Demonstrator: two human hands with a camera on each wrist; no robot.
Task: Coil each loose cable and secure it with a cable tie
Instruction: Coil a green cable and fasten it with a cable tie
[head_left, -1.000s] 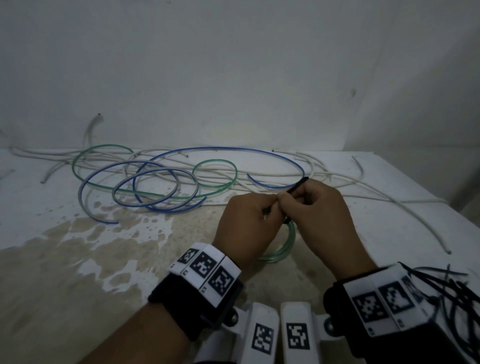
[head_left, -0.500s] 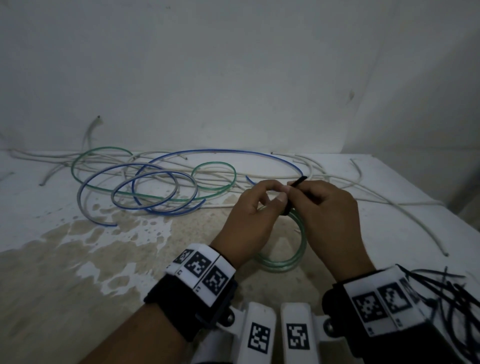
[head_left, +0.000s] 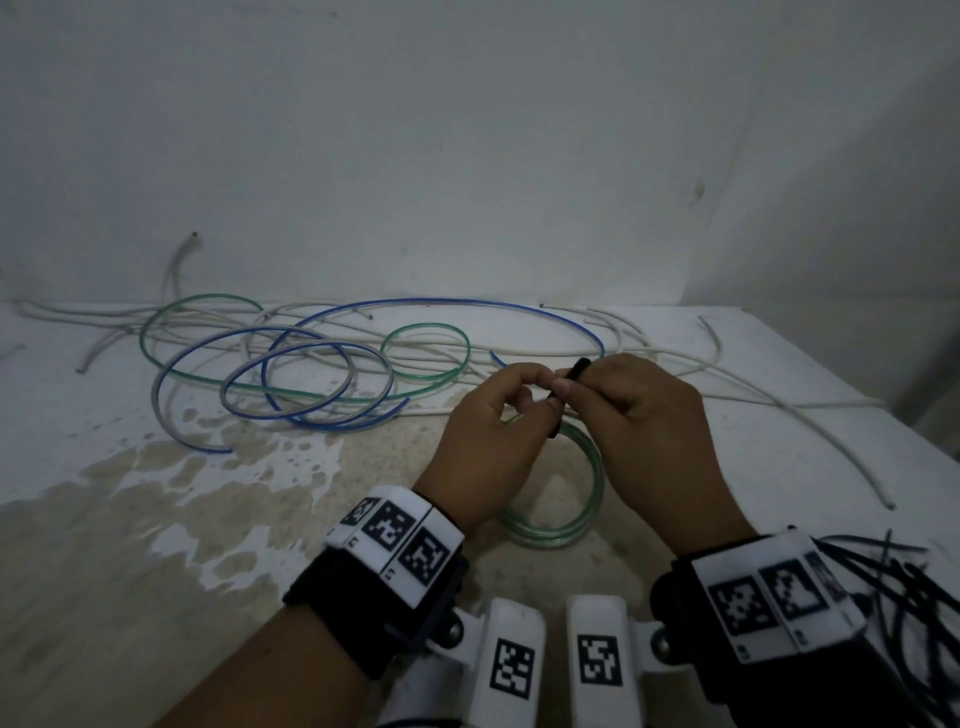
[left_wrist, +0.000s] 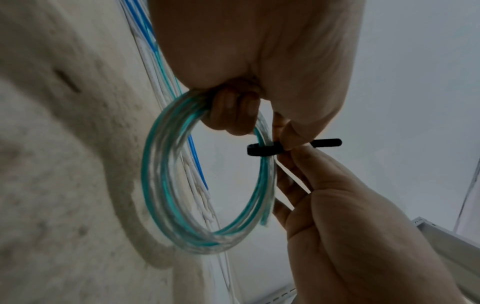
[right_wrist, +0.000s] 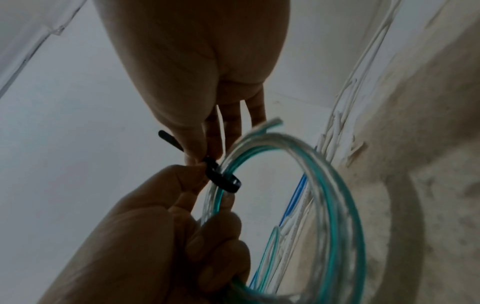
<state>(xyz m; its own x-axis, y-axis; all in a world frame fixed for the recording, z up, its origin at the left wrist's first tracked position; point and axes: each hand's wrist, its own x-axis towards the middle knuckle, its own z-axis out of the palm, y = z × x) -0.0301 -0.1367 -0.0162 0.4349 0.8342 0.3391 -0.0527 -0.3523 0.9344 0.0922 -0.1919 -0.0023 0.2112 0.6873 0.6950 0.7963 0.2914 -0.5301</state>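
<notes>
Holding a green coil (head_left: 582, 499) up off the desk (head_left: 156, 545) near its front edge, the person's left hand (head_left: 483, 441) has its lower fingers (left_wrist: 233, 111) curled round the gathered turns, while its thumb and forefinger meet those of the right hand (head_left: 649, 426) at a black cable tie (left_wrist: 262, 149). That tie is looped round the coil's strands, its free tail sticking out past the fingertips, and the right hand pinches it just beside the loop, its other fingers fairly straight behind the coil. The coil hangs roughly upright between the two hands, one cut end poking free. Toward the back edge of the desk lie loose blue cables (head_left: 311, 379), green cables (head_left: 426, 353) and white cables (head_left: 779, 405) in tangled loops. More black ties (head_left: 893, 582) are heaped at the front right corner.
</notes>
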